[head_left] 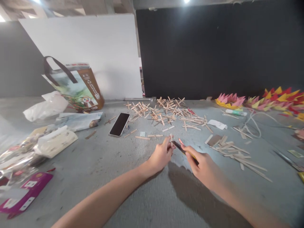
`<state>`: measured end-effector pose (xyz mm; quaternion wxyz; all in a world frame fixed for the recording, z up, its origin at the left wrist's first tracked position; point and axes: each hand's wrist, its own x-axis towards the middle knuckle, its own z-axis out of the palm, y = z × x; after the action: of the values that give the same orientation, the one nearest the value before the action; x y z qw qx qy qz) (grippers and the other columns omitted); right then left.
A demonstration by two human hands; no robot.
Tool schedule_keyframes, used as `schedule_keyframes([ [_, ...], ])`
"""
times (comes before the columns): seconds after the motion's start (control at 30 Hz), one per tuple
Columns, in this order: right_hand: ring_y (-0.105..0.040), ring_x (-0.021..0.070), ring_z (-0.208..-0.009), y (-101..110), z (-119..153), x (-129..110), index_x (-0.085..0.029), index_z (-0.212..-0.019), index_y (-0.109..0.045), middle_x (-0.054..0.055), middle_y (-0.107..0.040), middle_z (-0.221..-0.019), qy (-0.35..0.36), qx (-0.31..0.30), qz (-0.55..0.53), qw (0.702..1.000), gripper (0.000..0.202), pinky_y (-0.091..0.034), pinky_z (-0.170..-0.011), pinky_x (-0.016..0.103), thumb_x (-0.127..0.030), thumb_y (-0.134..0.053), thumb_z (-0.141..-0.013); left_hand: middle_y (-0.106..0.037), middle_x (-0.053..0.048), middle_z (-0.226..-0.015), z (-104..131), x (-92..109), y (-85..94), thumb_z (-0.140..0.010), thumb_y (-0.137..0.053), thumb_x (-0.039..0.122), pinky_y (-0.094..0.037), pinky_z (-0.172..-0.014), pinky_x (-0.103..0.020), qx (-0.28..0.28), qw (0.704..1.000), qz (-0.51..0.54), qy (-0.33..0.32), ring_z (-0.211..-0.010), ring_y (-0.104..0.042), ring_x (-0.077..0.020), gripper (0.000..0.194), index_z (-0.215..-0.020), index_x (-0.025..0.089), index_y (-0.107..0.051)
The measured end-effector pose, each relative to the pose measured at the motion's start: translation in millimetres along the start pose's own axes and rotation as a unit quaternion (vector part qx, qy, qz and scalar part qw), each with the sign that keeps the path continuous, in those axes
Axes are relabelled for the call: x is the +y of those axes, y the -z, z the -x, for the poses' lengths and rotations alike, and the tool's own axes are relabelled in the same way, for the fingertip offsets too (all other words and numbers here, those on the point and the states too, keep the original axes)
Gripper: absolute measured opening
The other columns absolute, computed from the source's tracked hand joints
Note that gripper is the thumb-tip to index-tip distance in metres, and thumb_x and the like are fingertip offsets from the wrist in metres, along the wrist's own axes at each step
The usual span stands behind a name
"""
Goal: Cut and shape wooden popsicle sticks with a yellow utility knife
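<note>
My left hand point(161, 155) is closed on a small wooden stick point(171, 138), which stands nearly upright between thumb and fingers. My right hand point(201, 164) grips a utility knife point(186, 152) with a dark body and a yellow part. The knife's front end points left and lies close to the stick; whether the blade touches it I cannot tell. Just beyond my hands a few loose wooden sticks point(155, 136) lie flat on the grey table point(133, 196). Farther back is a heap of sticks joined in crosses point(163, 110).
A phone point(119, 124) lies left of the heap. Shopping bag point(78, 85), plastic packets point(57, 141) and a purple pack point(28, 193) are on the left. More sticks point(235, 152), a white cable point(255, 126), scissors point(287, 160) and folded paper crowns point(230, 101) lie right; another person's hand point(299, 134) shows there.
</note>
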<state>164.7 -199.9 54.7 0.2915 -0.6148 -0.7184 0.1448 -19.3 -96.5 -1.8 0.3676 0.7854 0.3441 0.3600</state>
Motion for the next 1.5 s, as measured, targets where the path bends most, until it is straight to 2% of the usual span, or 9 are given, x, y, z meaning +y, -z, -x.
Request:
schedule_keyframes([
  [0.13,-0.06,0.0149,-0.044,6.3,-5.8,-6.7,-0.022,-0.127,-0.066,0.007,-0.077,-0.077,-0.002,-0.013,0.013,1.0,0.037,-0.042,-0.05,0.023,-0.034,-0.039,-0.106,-0.07,0.002,-0.076,-0.2,-1.9,-1.0,-0.096,-0.055,0.02,-0.048,-0.066,-0.023,0.014,1.0,-0.003,-0.012,-0.065,-0.064,-0.0125,0.045,-0.14,0.02,-0.047],
  [0.23,-0.072,0.0183,-0.059,-6.2,-4.1,-6.7,-0.019,-0.13,-0.064,0.013,-0.08,-0.094,0.016,0.005,0.006,1.0,0.038,-0.048,-0.058,0.024,-0.031,-0.037,-0.106,-0.07,0.003,-0.073,-1.1,-2.1,-0.3,-0.095,-0.056,0.021,-0.048,-0.063,-0.023,0.02,1.0,0.016,-0.002,-0.061,-0.064,-0.0126,0.044,-0.138,0.019,-0.047],
  [0.37,-0.074,0.0211,-0.066,-17.7,-1.3,-2.6,-0.018,-0.134,-0.062,0.015,-0.08,-0.1,0.029,0.019,0.024,0.999,0.04,-0.049,-0.061,0.027,-0.029,-0.035,-0.106,-0.069,0.002,-0.073,-1.6,-3.3,0.8,-0.095,-0.056,0.021,-0.047,-0.061,-0.024,0.015,1.0,0.013,-0.002,-0.058,-0.063,-0.0125,0.043,-0.138,0.018,-0.046],
  [0.6,-0.064,0.0159,-0.052,14.5,-22.6,-15.2,-0.024,-0.127,-0.067,0.008,-0.08,-0.089,0.011,-0.049,0.061,0.997,0.037,-0.041,-0.055,0.024,-0.028,-0.039,-0.104,-0.069,0.003,-0.074,-0.6,-9.7,-0.9,-0.095,-0.054,0.019,-0.046,-0.059,-0.022,0.013,1.0,0.024,-0.007,-0.06,-0.062,-0.012,0.045,-0.139,0.019,-0.044],
  [0.87,-0.057,0.012,-0.046,-16.0,-14.9,-3.9,-0.018,-0.13,-0.064,0.013,-0.079,-0.096,0.007,-0.005,-0.007,1.0,0.039,-0.038,-0.053,0.023,-0.028,-0.037,-0.104,-0.068,0.004,-0.07,-3.6,-6.5,4.3,-0.094,-0.055,0.018,-0.045,-0.059,-0.022,0.018,1.0,0.009,0.008,-0.057,-0.063,-0.0126,0.046,-0.138,0.019,-0.045],
  [1.13,-0.045,0.0119,-0.036,30.8,-46.9,-15.4,-0.023,-0.114,-0.069,-0.002,-0.063,-0.057,-0.013,-0.12,0.023,0.992,0.032,-0.027,-0.046,0.024,-0.027,-0.04,-0.102,-0.068,0.002,-0.078,-1.5,-16.3,-1.6,-0.093,-0.049,0.013,-0.042,-0.053,-0.019,-0.008,0.999,0.031,0.002,-0.056,-0.061,-0.01,0.045,-0.137,0.018,-0.043],
  [1.27,-0.06,0.0148,-0.05,11.2,-36.2,-9.0,-0.021,-0.118,-0.068,0.005,-0.073,-0.075,0.001,-0.069,0.004,0.998,0.033,-0.034,-0.052,0.024,-0.029,-0.039,-0.103,-0.069,0.002,-0.077,-2.9,-15.6,0.3,-0.091,-0.05,0.011,-0.044,-0.055,-0.02,0.01,0.999,0.032,0.008,-0.056,-0.06,-0.0108,0.05,-0.141,0.018,-0.042],
  [1.37,-0.061,0.0149,-0.051,-6.4,-24.1,-3.3,-0.019,-0.125,-0.065,0.008,-0.075,-0.08,0.005,-0.035,0.004,0.999,0.036,-0.035,-0.054,0.024,-0.029,-0.037,-0.104,-0.07,0.001,-0.077,-3.8,-12.0,2.4,-0.091,-0.051,0.011,-0.045,-0.057,-0.021,0.005,1.0,0.026,0.01,-0.058,-0.062,-0.0114,0.048,-0.138,0.017,-0.044],
  [1.5,-0.055,0.0136,-0.048,1.4,-27.3,-5.6,-0.02,-0.121,-0.066,0.006,-0.074,-0.077,0.005,-0.055,-0.002,0.998,0.033,-0.033,-0.053,0.025,-0.028,-0.04,-0.102,-0.069,0.002,-0.075,-3.6,-9.7,2.3,-0.09,-0.051,0.01,-0.044,-0.056,-0.021,-0.001,1.0,0.019,0.016,-0.057,-0.061,-0.0107,0.049,-0.138,0.017,-0.045],
])
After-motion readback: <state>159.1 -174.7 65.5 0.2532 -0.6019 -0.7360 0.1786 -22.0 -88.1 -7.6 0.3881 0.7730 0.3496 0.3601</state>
